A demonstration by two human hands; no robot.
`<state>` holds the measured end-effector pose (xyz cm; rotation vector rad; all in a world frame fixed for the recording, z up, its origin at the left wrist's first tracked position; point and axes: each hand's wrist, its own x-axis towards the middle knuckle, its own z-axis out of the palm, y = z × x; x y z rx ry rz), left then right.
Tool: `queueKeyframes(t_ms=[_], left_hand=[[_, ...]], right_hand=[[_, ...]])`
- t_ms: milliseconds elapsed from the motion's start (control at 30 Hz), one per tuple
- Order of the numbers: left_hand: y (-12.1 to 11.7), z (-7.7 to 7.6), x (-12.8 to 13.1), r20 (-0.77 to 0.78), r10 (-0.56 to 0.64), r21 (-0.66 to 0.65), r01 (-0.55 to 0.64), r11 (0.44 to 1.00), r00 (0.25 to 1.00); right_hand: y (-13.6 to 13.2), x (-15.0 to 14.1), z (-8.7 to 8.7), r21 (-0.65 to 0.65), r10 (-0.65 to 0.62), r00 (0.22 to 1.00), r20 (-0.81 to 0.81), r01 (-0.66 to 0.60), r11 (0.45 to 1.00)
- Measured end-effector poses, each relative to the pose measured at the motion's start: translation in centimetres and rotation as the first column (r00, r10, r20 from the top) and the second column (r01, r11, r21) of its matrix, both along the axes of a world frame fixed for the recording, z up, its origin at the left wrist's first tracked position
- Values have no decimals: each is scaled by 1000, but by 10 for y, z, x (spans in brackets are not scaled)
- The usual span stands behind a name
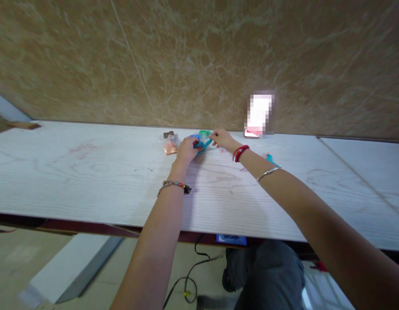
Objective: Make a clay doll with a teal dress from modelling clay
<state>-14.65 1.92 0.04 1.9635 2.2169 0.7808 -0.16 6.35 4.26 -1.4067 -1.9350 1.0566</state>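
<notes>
Near the back of the white table, my left hand (186, 149) is closed on the near left side of a small clear packet with teal contents (202, 148). My right hand (223, 138) pinches at the right edge of that same packet, fingertips together. Blue and green packets (204, 134) show just behind it, partly covered by my fingers. Left of my left hand lie a clear bag of orange material (170, 148) and a dark brown piece (169, 134). A small pinkish bit (222, 151) rests below my right hand.
A phone (259, 114) with a blurred bright screen leans on the marbled wall (193, 64). A teal piece (269, 158) lies beyond my right forearm. Below the white table (89, 185) are a black cable (196, 260), a long white box (68, 267) and my legs.
</notes>
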Motion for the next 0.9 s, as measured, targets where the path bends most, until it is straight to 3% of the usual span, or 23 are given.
queueKeyframes(t_ms=[100,167,233,300,367,467,600,667,900], left_hand=[[0,-1,-1,-20,9,4,-9,1000,1000],[-2,-1,-2,-46,14,14,-13,1000,999],[-5,0,-3,-87,36,23,-34,999,996],[-9,2,-2,-132,69,29,-66,997,989],[-14,6,2,-168,89,31,-85,996,982],[-21,12,11,-210,126,54,-117,992,970],[-29,19,27,-217,153,143,-124,982,964],[-31,21,38,-224,135,204,-89,975,965],[-29,13,105,-231,-221,251,277,927,948]], right_hand=[[9,10,24,104,-139,982,-131,153,983],[14,28,44,74,-268,874,-405,324,943],[12,54,60,7,-254,784,-566,312,950],[2,86,65,10,-165,749,-642,224,975],[-14,121,58,8,-122,786,-606,159,987],[-36,172,32,-84,-122,867,-483,93,992],[-45,223,-4,-137,-181,904,-387,137,981],[-44,238,-16,-97,-204,934,-295,183,978],[-37,253,-36,10,-157,981,-117,159,987]])
